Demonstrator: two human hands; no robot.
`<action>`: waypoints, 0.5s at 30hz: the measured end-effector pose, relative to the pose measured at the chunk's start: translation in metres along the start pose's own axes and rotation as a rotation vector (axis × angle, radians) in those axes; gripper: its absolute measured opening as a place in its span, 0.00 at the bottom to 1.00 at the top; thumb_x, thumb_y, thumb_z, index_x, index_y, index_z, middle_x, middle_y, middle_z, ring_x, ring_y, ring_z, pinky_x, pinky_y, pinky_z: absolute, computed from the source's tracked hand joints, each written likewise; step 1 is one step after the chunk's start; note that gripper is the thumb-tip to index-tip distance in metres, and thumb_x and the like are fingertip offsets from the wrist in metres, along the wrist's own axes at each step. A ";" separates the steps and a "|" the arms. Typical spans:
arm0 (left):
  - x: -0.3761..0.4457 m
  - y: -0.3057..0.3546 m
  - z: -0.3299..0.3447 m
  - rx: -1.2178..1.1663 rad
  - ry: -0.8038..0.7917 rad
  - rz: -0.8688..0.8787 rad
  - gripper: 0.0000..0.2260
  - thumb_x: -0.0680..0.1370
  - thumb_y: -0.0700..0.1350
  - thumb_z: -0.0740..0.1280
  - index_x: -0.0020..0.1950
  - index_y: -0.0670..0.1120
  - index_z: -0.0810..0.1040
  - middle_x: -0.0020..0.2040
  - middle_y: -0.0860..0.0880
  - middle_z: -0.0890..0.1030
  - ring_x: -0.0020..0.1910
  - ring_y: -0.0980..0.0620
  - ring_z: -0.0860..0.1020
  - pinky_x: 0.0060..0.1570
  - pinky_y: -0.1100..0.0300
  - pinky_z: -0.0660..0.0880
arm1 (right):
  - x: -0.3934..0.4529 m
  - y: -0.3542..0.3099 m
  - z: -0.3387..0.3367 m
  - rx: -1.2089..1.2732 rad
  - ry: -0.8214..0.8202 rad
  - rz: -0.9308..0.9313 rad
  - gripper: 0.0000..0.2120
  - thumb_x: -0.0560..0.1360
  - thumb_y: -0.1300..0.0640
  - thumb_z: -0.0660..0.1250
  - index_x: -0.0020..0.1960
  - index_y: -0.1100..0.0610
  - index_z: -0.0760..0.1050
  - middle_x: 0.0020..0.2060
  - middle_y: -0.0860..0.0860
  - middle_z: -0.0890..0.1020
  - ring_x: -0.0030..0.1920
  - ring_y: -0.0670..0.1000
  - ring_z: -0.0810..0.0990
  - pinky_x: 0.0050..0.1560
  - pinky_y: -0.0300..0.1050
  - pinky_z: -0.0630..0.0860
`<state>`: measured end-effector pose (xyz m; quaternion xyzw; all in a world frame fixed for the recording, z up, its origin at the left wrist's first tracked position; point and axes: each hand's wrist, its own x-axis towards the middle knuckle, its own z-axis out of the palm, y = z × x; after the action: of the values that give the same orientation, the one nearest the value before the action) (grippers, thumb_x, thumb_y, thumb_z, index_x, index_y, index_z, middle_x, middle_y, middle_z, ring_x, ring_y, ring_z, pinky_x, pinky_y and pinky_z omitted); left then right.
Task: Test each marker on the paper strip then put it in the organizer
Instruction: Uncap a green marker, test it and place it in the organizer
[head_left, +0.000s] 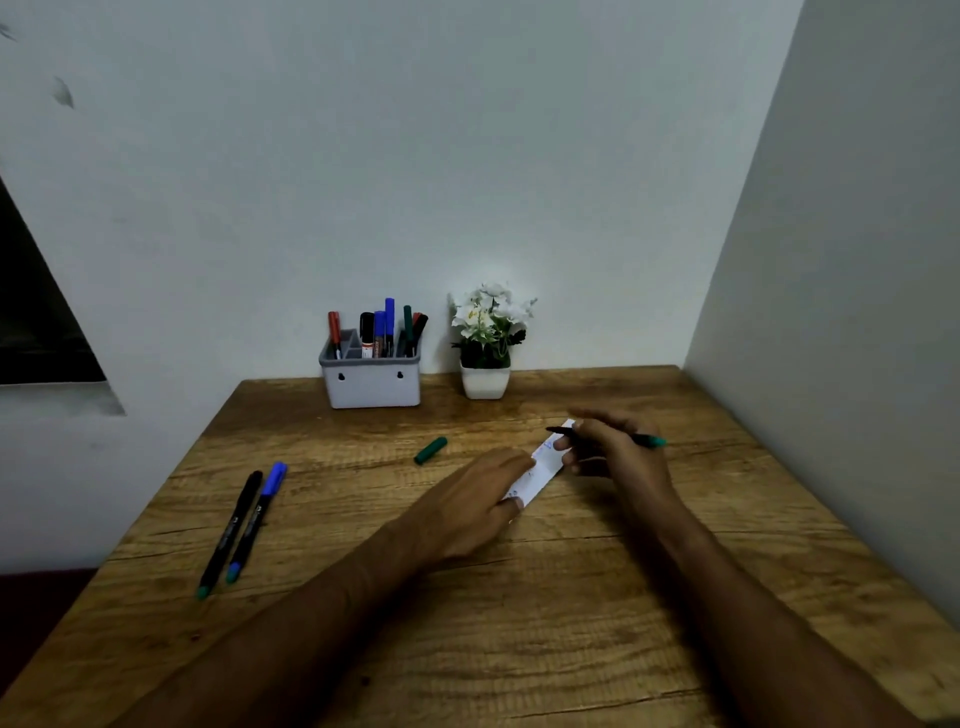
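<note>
A white paper strip (545, 462) with small coloured marks lies on the wooden desk (467, 623). My left hand (467, 504) rests flat on the strip's near end with straight fingers. My right hand (618, 454) grips an uncapped green marker (647, 440), its dark tip pointing left over the strip's far end. The marker's green cap (430, 450) lies loose on the desk to the left. Two capped markers, a black marker (231, 532) and a blue marker (257, 519), lie side by side at the left. A grey organizer (370, 382) at the back holds several markers.
A small white pot of white flowers (487, 340) stands right of the organizer against the back wall. A side wall (831, 312) borders the desk's right edge. The desk's left edge drops off beside the two lying markers.
</note>
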<state>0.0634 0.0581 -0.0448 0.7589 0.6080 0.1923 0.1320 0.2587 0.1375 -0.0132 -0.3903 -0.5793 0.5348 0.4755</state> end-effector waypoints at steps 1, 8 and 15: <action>0.000 -0.003 -0.001 -0.003 -0.009 0.014 0.24 0.84 0.48 0.58 0.80 0.51 0.59 0.80 0.54 0.60 0.77 0.59 0.57 0.73 0.65 0.54 | -0.001 0.001 0.001 -0.030 -0.002 -0.011 0.08 0.79 0.64 0.67 0.51 0.60 0.86 0.41 0.59 0.88 0.41 0.61 0.85 0.43 0.52 0.83; -0.004 -0.017 -0.007 -0.034 -0.035 0.033 0.24 0.83 0.44 0.58 0.80 0.53 0.60 0.79 0.56 0.61 0.76 0.62 0.57 0.67 0.72 0.51 | -0.005 0.013 0.015 -0.304 0.028 -0.160 0.07 0.74 0.66 0.72 0.45 0.57 0.87 0.37 0.49 0.87 0.40 0.44 0.86 0.39 0.33 0.80; -0.003 -0.012 -0.008 0.039 -0.015 -0.023 0.25 0.85 0.55 0.53 0.81 0.52 0.55 0.81 0.54 0.55 0.79 0.59 0.52 0.71 0.66 0.46 | -0.007 0.023 0.020 -0.440 -0.030 -0.269 0.06 0.71 0.66 0.73 0.40 0.57 0.87 0.36 0.48 0.87 0.41 0.46 0.86 0.44 0.39 0.82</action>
<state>0.0485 0.0576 -0.0438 0.7558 0.6192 0.1732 0.1241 0.2397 0.1287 -0.0361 -0.3959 -0.7354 0.3337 0.4372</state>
